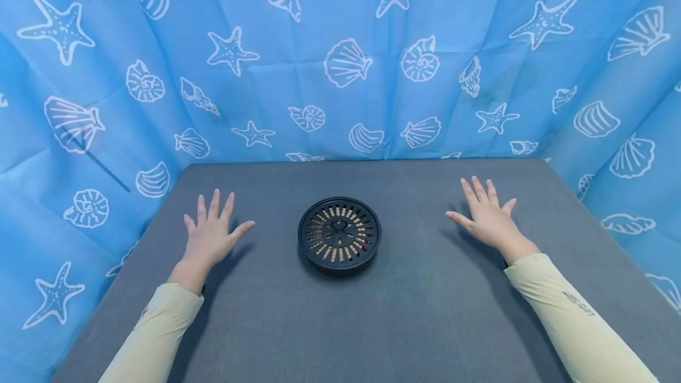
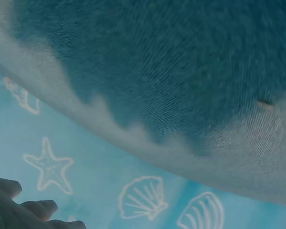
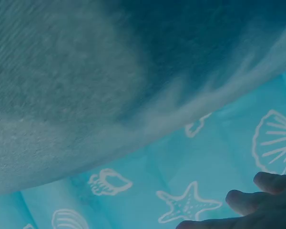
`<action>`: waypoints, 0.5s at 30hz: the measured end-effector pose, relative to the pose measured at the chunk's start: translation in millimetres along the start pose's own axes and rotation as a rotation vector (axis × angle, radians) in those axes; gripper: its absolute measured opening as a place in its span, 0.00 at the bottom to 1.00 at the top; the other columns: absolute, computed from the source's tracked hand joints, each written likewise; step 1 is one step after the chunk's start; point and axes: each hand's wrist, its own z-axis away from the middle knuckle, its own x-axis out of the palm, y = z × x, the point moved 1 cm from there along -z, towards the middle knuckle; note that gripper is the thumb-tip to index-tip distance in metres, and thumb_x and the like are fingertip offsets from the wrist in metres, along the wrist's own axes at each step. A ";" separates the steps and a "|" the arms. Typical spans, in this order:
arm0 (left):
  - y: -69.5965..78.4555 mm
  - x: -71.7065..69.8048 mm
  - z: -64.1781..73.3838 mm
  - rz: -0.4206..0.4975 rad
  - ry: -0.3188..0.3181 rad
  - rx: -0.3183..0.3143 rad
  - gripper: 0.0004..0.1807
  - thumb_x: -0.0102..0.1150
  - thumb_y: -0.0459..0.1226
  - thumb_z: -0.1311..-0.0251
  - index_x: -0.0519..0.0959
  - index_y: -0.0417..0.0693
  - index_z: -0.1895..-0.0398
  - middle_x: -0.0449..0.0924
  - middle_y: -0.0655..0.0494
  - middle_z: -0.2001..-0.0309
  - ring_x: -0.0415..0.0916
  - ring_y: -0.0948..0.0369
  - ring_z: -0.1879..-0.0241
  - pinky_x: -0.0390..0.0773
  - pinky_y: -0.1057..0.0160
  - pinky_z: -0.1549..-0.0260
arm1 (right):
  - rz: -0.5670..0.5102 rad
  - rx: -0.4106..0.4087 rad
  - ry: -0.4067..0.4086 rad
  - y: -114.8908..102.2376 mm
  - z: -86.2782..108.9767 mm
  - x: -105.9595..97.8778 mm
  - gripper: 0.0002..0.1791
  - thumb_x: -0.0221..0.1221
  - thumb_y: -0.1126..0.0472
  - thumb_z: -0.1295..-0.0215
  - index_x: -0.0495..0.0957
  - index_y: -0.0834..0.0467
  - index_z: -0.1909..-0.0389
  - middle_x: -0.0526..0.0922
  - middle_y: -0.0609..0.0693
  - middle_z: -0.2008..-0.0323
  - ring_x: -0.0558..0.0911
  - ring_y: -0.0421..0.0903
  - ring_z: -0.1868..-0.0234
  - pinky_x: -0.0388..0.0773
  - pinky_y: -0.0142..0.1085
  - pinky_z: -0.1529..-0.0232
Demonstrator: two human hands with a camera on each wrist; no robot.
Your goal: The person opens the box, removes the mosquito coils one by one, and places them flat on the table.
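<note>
A round black container with a slotted lid [image 1: 339, 235] sits on the grey table in the head view. Tan material and a bit of red show through the slots; what lies inside is mostly hidden. To its left is my left hand [image 1: 211, 235], palm down with fingers spread, holding nothing. My right hand [image 1: 488, 220], also spread and holding nothing, is on the right side of the container. Both hands cast shadows on the cloth and are apart from the container. Fingertips of the left hand [image 2: 26, 207] and the right hand [image 3: 264, 200] show at the lower corners of the wrist views.
A grey cloth covers the table [image 1: 340, 324]. Behind and at both sides hangs a blue curtain [image 1: 319, 22] printed with white shells and starfish, close to the table's back edge. In the left wrist view a small brownish speck [image 2: 265, 104] shows on the cloth.
</note>
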 end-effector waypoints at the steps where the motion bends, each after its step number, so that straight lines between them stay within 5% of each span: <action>1: 1.2 -1.2 0.8 0.004 -0.002 0.005 0.51 0.42 0.67 0.35 0.43 0.41 0.23 0.31 0.33 0.25 0.21 0.34 0.29 0.29 0.24 0.41 | -0.012 -0.006 -0.001 -1.6 0.6 -0.2 0.53 0.48 0.33 0.32 0.37 0.64 0.24 0.36 0.70 0.26 0.30 0.70 0.28 0.25 0.79 0.46; 15: 36.3 -12.0 18.5 0.208 -0.051 0.085 0.47 0.45 0.60 0.31 0.42 0.41 0.23 0.33 0.35 0.24 0.28 0.36 0.27 0.35 0.26 0.38 | -0.304 -0.112 -0.043 -32.9 5.6 -2.0 0.58 0.62 0.47 0.35 0.30 0.63 0.24 0.33 0.67 0.25 0.33 0.66 0.26 0.36 0.74 0.38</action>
